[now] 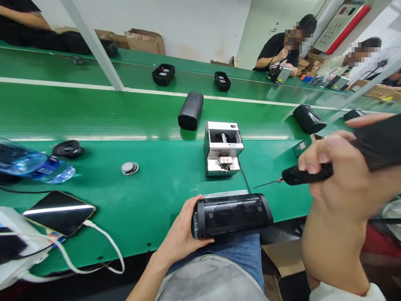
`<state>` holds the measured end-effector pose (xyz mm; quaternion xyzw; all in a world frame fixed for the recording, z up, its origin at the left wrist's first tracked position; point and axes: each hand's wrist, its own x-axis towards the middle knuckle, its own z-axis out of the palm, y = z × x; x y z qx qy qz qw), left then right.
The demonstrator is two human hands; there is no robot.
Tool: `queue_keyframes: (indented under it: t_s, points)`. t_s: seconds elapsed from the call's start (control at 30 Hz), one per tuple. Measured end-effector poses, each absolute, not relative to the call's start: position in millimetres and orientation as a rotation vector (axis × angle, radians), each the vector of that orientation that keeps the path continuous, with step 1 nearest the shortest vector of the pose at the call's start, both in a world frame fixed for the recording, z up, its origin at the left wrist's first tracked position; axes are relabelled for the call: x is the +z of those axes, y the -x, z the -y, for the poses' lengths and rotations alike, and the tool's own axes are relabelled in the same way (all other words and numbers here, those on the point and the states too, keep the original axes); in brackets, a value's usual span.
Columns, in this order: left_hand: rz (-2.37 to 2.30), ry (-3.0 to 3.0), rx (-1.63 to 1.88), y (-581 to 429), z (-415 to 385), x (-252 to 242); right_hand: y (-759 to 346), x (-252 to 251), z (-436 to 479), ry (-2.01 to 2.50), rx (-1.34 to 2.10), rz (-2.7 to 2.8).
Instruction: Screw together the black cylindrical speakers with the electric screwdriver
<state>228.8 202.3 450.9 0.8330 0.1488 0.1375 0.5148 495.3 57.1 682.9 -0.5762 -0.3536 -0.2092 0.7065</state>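
My left hand [180, 232] grips the left end of a black speaker [234, 215], which lies on its side at the table's front edge, over my lap. Its glossy face with two perforated patches is turned up. Raised at the right, my right hand [341, 165] is wrapped round a black power screwdriver [305, 173]. The tool's long thin bit points left, above and to the right of the speaker, apart from it. Just beyond the speaker stands a small white-and-grey screw feeder [224, 150].
A round metal part [129, 168], a coiled black cable [67, 148], a water bottle [37, 163] and a phone [61, 213] on a white cable lie left. More black housings, including a perforated one [191, 110], stand farther back. Co-workers [275, 52] sit across the green table [150, 154].
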Motion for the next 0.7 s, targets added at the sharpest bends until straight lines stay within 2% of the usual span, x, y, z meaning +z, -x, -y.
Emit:
queue_keyframes:
  t_s: [0.23, 0.53, 0.7]
  points:
    - [-0.348, -2.018, 0.322, -229, -204, 451, -491, 685, -29, 1.336, -0.540, 0.679]
    - [-0.424, -1.990, 0.311, -226, -201, 452, -501, 671, -25, 1.272, -0.444, 0.777]
    - [-0.562, -1.978, 0.365, -234, -198, 451, -498, 646, -22, 1.298, -0.092, 0.692]
